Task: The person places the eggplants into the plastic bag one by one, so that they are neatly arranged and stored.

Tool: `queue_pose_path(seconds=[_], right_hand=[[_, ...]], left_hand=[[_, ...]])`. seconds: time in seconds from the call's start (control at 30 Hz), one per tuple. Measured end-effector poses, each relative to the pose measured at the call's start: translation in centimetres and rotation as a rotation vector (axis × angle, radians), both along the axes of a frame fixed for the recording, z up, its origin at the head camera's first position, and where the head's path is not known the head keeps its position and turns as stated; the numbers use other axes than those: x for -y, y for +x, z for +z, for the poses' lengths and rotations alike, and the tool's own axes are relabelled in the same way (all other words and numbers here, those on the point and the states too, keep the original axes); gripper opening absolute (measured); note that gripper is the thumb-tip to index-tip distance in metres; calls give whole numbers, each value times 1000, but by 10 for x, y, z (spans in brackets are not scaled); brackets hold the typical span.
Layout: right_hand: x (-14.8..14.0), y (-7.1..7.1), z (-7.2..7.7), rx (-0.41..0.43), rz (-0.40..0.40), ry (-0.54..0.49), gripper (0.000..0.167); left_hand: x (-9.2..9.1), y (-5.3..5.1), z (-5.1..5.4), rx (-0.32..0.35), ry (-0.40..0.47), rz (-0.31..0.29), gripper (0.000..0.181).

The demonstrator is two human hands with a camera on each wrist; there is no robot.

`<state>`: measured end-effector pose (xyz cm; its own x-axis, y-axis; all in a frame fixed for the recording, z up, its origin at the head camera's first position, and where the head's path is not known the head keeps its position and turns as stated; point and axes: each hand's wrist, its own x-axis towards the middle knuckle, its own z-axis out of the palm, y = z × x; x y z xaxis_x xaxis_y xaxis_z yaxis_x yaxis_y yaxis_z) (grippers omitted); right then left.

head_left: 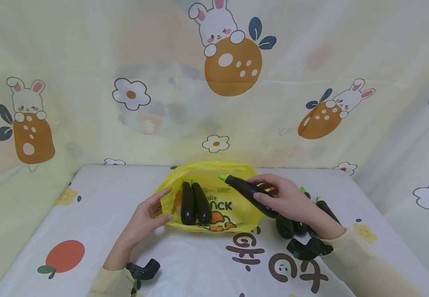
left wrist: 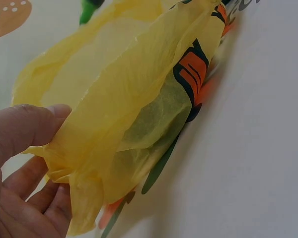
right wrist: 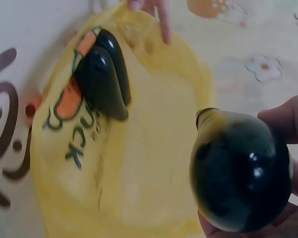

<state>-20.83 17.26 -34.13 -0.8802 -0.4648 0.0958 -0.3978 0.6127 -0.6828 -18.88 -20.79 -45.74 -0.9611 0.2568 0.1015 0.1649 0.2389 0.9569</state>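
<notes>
A yellow plastic bag (head_left: pixel 242 214) lies with its mouth spread, two dark eggplants (head_left: pixel 188 204) side by side in its left part. My left hand (head_left: pixel 145 218) holds the bag's left edge between thumb and fingers; in the left wrist view the thumb and fingers of the hand (left wrist: pixel 27 163) lie at the yellow plastic (left wrist: pixel 104 134). Over the bag's right part, my right hand (head_left: pixel 284 198) grips another eggplant (head_left: pixel 249 192), its green tip toward the upper left. The right wrist view shows that eggplant's round end (right wrist: pixel 241 173) close up.
Several more eggplants (head_left: pixel 284 227) lie right of the bag, partly hidden beneath my right hand and forearm. The table's white cloth (head_left: pixel 106 222) has fruit and letter prints. A curtain (head_left: pixel 162 123) with rabbit prints hangs behind the table.
</notes>
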Motion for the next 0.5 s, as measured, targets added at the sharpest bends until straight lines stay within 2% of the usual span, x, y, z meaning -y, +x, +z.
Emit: queue_pose_path(seconds=[0.13, 0.2, 0.3, 0.5], right_hand=[[25, -8, -15, -29, 29, 28, 36], [38, -12, -22, -12, 27, 25, 37], [56, -19, -33, 2, 1, 44, 37], [85, -32, -54, 20, -102, 97, 37]], left_hand=[[0, 0, 0, 1, -7, 1, 74], [1, 0, 0, 1, -10, 2, 74], [1, 0, 0, 1, -8, 4, 74], [1, -1, -1, 8, 2, 3, 75]])
